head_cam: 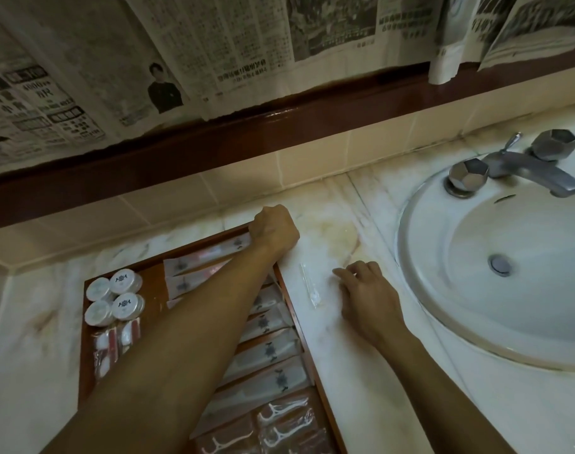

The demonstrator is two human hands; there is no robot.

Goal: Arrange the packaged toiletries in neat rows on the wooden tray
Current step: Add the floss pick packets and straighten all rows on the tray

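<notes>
Currently, the left hand [273,228] grips the wooden tray [287,286] corner at frame centre. Right hand [366,291], fingers relaxed, reaches toward the clear packet [309,286]; next, pinch it and place it in a row.

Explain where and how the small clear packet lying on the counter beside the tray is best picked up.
Pinch the clear packet across its narrow width near the middle, coming from above on the sink side, where the right hand is. It lies flat and slim on the marble counter, so fingertips must slide under an edge.
</notes>
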